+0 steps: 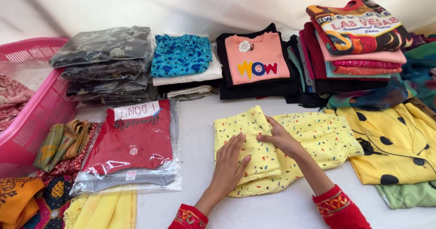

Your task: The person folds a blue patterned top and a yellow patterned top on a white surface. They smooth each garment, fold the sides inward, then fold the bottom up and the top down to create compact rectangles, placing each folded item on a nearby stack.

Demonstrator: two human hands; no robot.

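Both hands lie flat and open, left hand [230,161] and right hand [280,139], pressing the folded yellow speckled garment [290,147] at table centre. The fold could spring open, or creep toward the red packaged shirt [134,140] at nine o'clock.

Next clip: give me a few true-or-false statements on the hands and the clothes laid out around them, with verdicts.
1. Both hands, left hand and right hand, rest on the yellow speckled garment. True.
2. The pink basket stands at the right edge. False: it is at the left edge.
3. The red shirt lies in a clear plastic bag. True.
4. The left hand holds the blue patterned cloth. False: that cloth lies folded at the back, untouched.
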